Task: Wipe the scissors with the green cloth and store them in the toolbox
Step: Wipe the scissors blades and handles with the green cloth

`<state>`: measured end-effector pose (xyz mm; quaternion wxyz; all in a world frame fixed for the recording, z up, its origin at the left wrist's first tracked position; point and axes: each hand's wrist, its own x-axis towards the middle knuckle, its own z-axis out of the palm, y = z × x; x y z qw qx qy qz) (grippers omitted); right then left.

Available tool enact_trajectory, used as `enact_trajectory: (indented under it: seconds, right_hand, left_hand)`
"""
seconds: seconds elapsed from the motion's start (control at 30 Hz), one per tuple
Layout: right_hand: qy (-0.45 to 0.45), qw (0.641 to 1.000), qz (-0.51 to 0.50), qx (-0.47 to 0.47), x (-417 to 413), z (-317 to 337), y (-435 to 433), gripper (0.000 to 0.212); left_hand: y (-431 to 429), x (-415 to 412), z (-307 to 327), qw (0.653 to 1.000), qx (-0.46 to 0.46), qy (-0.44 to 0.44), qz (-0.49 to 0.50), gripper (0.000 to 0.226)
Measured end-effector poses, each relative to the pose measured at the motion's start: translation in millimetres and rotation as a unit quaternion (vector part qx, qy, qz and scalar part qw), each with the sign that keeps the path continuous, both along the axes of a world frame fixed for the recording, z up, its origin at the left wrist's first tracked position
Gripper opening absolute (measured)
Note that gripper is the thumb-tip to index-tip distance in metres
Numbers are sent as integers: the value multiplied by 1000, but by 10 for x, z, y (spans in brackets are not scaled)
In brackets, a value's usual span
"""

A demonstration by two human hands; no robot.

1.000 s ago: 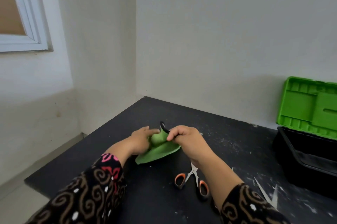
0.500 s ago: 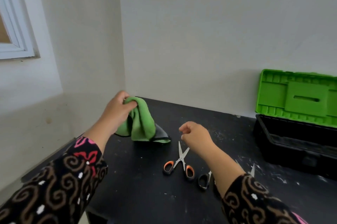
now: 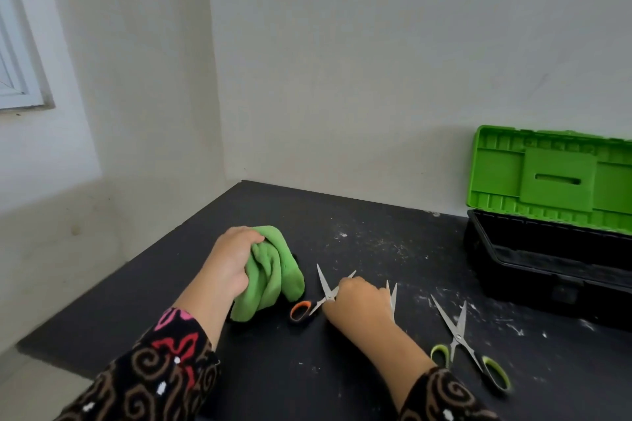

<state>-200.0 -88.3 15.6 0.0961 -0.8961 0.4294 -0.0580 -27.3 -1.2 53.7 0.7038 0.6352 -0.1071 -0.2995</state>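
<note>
- The left hand (image 3: 232, 259) grips the bunched green cloth (image 3: 273, 270), fingers curled round its top; the lower folds rest on the bench (image 3: 376, 242).
- The right hand (image 3: 355, 301) lies with curled fingers over the pivot of the orange-handled scissors (image 3: 325, 283). These lie with blades apart on the bench, just right of the cloth. Whether the hand has actually closed on them cannot be told.
- The step in hand looks like picking up this pair for wiping. It is best taken by the handles, blades pointing away, then drawn through a fold of cloth from pivot to tip with the fingers behind the fabric.
- The blades of a second pair (image 3: 392, 304) show just right of the right hand, and green-handled scissors (image 3: 458, 335) lie nearer and further right.
- The toolbox (image 3: 547, 270) stands open at the far right, its green lid (image 3: 547, 177) upright.
- No brand, label or writing can be read.
</note>
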Motion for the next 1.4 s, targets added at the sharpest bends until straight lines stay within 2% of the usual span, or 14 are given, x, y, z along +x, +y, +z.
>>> enact_trajectory:
  seconds: [0.13,0.27,0.4,0.6,0.73,0.87,0.93,1.0,1.13,1.27,1.4]
  right_hand:
    - [-134,987,-13,85,-8,6,-99,18]
    - [-253,963,-31,82,-56,65,-162,27]
    - [-333,933,-36,131,5,56,-200,20]
    - [-367,925,-15,100,-1,-29,-209,13]
    - [-368,924,40,92,-14,1,-184,9]
    - [-424,897,36,118,-29,20,-183,17]
    - [-441,891,36,100,-64,20,-217,14]
    - [-438,896,47,54,-104,8,-264,13]
    - [-416,907,65,-22,-123,-21,-333,10]
    - [-445,893,31,51,-117,-18,-342,13]
    - [-468,870,-21,158,-127,33,-359,15]
  left_hand:
    - [-61,-56,-44,1000,-5,-17,11,13]
    - [-130,-137,-42,1000,-10,-12,-16,12]
    - [-252,-311,-67,997,5,17,-81,13]
    - [-384,-472,-130,995,-11,56,-86,11]
    - [-436,-538,-151,992,-50,79,-87,13]
    - [-448,-558,-168,989,-77,98,-78,14]
    - [-443,-535,-177,990,-77,97,-75,14]
    - [-425,-508,-182,986,-83,103,-98,13]
    - [-377,-504,-196,967,-98,112,-207,11]
    - [-384,-600,-280,957,-101,53,-267,30]
    - [-425,-660,-374,968,-81,-18,-238,33]
